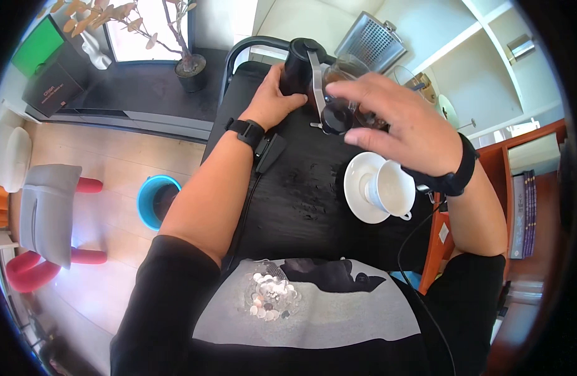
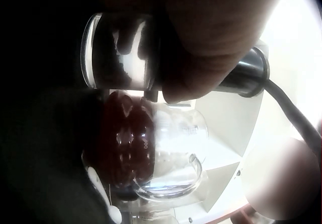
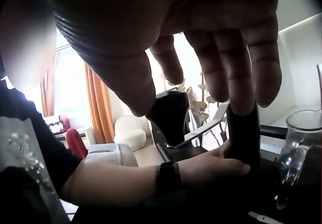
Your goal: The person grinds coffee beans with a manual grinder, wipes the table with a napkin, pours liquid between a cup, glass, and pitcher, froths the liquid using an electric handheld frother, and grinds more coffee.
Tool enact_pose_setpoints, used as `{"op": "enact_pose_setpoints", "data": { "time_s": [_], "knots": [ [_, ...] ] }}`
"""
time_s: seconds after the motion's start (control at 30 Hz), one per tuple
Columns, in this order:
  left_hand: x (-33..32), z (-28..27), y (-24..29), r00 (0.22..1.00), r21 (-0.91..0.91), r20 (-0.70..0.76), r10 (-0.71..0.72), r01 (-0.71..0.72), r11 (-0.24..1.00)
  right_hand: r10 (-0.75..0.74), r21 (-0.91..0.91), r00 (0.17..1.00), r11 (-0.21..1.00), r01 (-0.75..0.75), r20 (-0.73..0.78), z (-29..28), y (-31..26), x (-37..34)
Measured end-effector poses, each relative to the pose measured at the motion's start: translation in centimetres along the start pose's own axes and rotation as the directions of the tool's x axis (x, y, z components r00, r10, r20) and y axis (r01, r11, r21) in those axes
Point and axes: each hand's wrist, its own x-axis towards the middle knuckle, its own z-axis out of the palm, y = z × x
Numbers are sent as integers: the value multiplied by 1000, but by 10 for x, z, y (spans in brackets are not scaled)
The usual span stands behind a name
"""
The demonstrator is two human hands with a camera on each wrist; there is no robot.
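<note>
My left hand (image 1: 273, 103) grips a black cylindrical grinder (image 1: 296, 74) near the table's far edge; in the left wrist view its fingers (image 2: 216, 38) wrap the body beside a clear section (image 2: 121, 53). A metal crank arm (image 1: 316, 81) runs from the grinder's top to a black knob (image 1: 337, 118). Over that knob, my right hand (image 1: 407, 122) hovers with fingers spread and relaxed; whether the thumb touches the knob (image 3: 170, 116) I cannot tell. A glass pot with dark red-brown liquid (image 2: 128, 143) stands beside the grinder, partly hidden by my right hand in the head view.
A white cup (image 1: 394, 188) lies tilted on a white saucer (image 1: 357, 178) on the black table (image 1: 295, 188). A black device with a cable (image 1: 271, 153) is by my left wrist. A perforated metal piece (image 1: 370, 42) stands behind. A blue bin (image 1: 149, 203) is on the floor.
</note>
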Motion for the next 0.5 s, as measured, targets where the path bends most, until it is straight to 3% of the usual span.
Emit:
{"op": "enact_pose_setpoints", "data": {
  "time_s": [0.07, 0.2, 0.27, 0.3, 0.33, 0.4, 0.43, 0.5],
  "knots": [
    [-1, 2, -1, 1000, 11, 3, 15, -15, 1000, -62, -85, 989, 994, 73, 132, 4, -2, 7],
    [10, -1, -22, 997, 21, 38, 68, -69, 997, -68, -100, 981, 991, 88, 184, 7, -19, 31],
    [23, -1, -44, 995, -230, 98, 1, 21, 973, -131, -82, 971, 985, 149, 199, 13, -21, 51],
    [15, 4, -29, 996, -235, 90, -4, 25, 972, -187, -66, 961, 977, 204, 201, 17, -20, 64],
    [3, 13, -15, 989, -32, 16, 144, -143, 989, -279, -55, 952, 956, 287, 127, 25, -12, 79],
    [-17, 24, 18, 890, 395, -24, 455, -410, 822, -320, -64, 939, 942, 329, 123, 31, -5, 113],
    [1, -3, 3, 981, 193, 192, 26, -64, 979, -317, -87, 938, 940, 331, 140, 32, 0, 130],
    [-3, 1, 3, 990, 164, -19, 142, -137, 977, -143, -87, 929, 979, 183, 342, 18, 2, 173]
  ]
}}
